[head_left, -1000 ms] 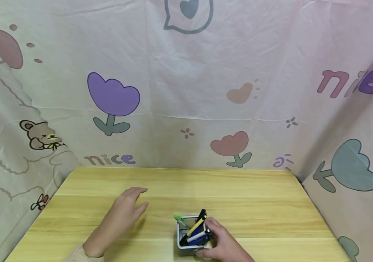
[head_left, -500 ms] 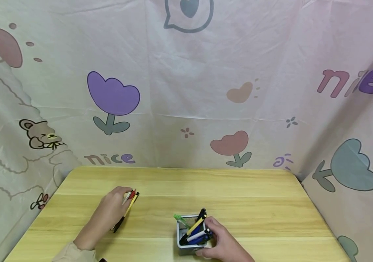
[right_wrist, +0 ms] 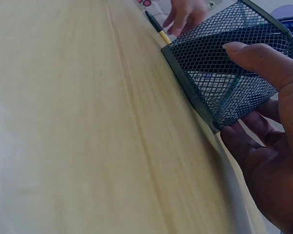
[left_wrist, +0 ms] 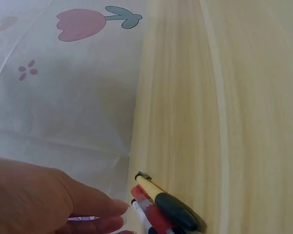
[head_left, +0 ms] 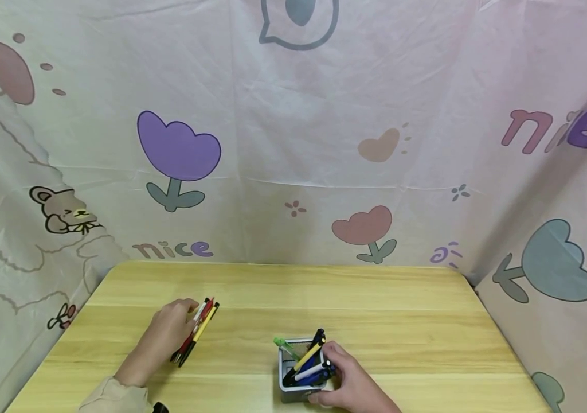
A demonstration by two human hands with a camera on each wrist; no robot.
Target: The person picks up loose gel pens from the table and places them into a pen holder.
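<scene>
My left hand is low over the left side of the table, fingers bent loosely, just left of several pens lying together. Among them are a yellow pen with a black end, a red pen and a white pen. In the left wrist view the fingertips stop just short of the white pen. My right hand grips a square black mesh pen holder, thumb on one side and fingers round the other. Inside it stand a green pen, a yellow-and-black pen, a white pen and blue ones.
The wooden table has a light, striped grain. Behind and beside it hangs a pale printed cloth with flowers, hearts and a bear. A small black object shows at the bottom edge by the left sleeve.
My left hand has moved left and down from an open reach, bringing the pens on the table into view, and has drawn slightly away from them. The right hand and pen holder stay put.
</scene>
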